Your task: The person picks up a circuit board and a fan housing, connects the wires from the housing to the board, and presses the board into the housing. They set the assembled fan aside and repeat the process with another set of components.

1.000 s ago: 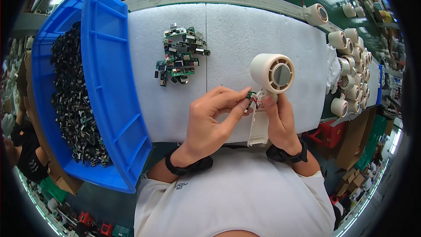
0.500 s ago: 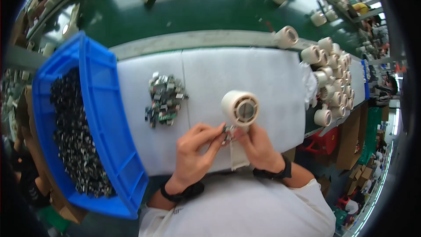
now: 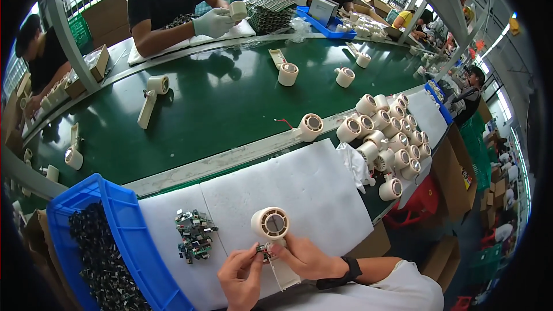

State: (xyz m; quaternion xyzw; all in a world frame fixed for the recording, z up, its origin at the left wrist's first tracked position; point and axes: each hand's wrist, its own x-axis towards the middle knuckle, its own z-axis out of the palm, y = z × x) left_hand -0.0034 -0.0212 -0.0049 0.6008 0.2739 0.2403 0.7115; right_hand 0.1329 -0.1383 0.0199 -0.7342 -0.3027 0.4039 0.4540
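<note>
A cream, hair-dryer-shaped housing (image 3: pixel 269 223) is upright in front of me, its round head up and its open handle (image 3: pixel 283 273) hanging below. My right hand (image 3: pixel 309 258) grips it just under the head, thumb across the handle's top. At that spot my left hand (image 3: pixel 242 276) pinches a small green circuit board (image 3: pixel 263 250) between thumb and fingertips. A bit of red wire shows beside the board; how it joins is too small to tell. Left of my hands, a loose pile of circuit boards (image 3: pixel 194 235) lies on the white foam sheet (image 3: pixel 305 178).
A blue bin (image 3: pixel 129 236) of small dark parts stands at the left. Many cream round-headed housings (image 3: pixel 397 138) cluster at the right, beside a white cloth (image 3: pixel 354 164). Beyond runs a green conveyor belt (image 3: pixel 224 109) with spaced housings. A gloved co-worker (image 3: pixel 173 8) sits across it.
The view has tilted up, bringing the belt and co-workers into sight. Both hands stay at the housing, the left still pinching the board at the handle's top.
</note>
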